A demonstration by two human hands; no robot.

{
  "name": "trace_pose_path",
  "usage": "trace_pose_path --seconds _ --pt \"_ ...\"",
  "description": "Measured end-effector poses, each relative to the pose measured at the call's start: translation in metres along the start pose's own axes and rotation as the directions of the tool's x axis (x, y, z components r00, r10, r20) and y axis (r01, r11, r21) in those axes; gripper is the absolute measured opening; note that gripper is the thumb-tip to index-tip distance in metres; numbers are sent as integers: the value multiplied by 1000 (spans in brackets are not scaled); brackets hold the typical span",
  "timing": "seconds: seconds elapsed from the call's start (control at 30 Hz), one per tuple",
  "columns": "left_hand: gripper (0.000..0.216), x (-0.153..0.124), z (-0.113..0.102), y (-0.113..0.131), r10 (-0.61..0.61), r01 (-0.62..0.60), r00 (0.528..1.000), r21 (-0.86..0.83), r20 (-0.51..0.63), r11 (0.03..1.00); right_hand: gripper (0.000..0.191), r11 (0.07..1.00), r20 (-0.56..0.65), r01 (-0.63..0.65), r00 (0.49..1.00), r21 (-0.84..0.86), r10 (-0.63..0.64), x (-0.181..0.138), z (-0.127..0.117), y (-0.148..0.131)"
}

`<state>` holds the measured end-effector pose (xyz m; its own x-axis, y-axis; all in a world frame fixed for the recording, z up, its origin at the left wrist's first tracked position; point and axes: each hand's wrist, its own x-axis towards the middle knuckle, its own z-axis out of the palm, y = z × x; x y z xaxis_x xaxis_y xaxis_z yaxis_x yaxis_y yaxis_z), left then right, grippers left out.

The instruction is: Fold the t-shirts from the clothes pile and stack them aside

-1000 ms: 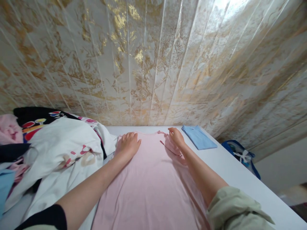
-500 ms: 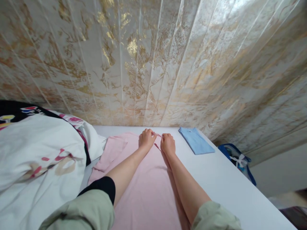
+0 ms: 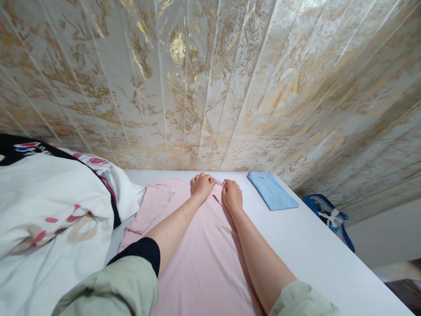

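A pink shirt [image 3: 204, 263] lies spread flat on the white tabletop [image 3: 312, 250], running from the near edge of the view to the far side by the wall [image 3: 230, 87]. One sleeve is folded in on its left. Both hands rest side by side at the shirt's far end, near the neckline. The left hand [image 3: 201, 184] has its fingers [image 3: 197, 177] curled right in, pinching the pink fabric at that edge. The right hand [image 3: 232, 195] sits just beside it, its fingers [image 3: 228, 183] likewise closed on the same edge (a thin strip of pink runs between the two hands). Both forearms lie along the shirt, with pale green sleeves pushed up towards the elbows.

To the right, near the right hand but apart from the shirt, a folded blue cloth [image 3: 272, 191] lies on the tabletop close to the wall. On the left, a heap of white printed fabric [image 3: 49, 210] touches the shirt's folded sleeve. Beyond the tabletop's right edge, lower down, a blue bag [image 3: 329, 217] stands against the gold-veined wall.
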<state>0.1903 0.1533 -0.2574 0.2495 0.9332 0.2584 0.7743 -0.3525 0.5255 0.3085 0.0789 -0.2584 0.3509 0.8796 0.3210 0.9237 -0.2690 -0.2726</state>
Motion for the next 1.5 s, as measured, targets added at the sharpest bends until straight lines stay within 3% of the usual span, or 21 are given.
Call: trace_pose_path --seconds 0.17,0.33,0.7,0.97,1.27,1.37,1.5 --pt "21 -2 -5 1 36 -36 999 -31 12 999 35 999 -13 -8 1000 44 9 1 1 1" --pt "25 1 -5 4 -16 16 1000 -33 23 999 34 995 -25 -55 998 86 57 3 3 3" --pt "22 2 -9 -5 -5 10 999 -153 33 988 23 994 -69 -110 991 28 112 4 4 6" --pt "23 1 0 -11 14 -19 1000 -192 -28 981 23 919 -137 -184 960 349 244 7 10 15" --pt "14 -8 -7 -3 -7 -3 993 -87 -121 996 31 964 -74 -154 982 217 174 6 6 12" --pt "14 -12 -10 0 100 -106 988 -47 -120 993 27 970 -51 -152 985 190 164 6 6 13" --pt "22 -17 -8 6 351 -352 935 3 54 936 26 965 -90 -155 980 211 178 7 8 15"
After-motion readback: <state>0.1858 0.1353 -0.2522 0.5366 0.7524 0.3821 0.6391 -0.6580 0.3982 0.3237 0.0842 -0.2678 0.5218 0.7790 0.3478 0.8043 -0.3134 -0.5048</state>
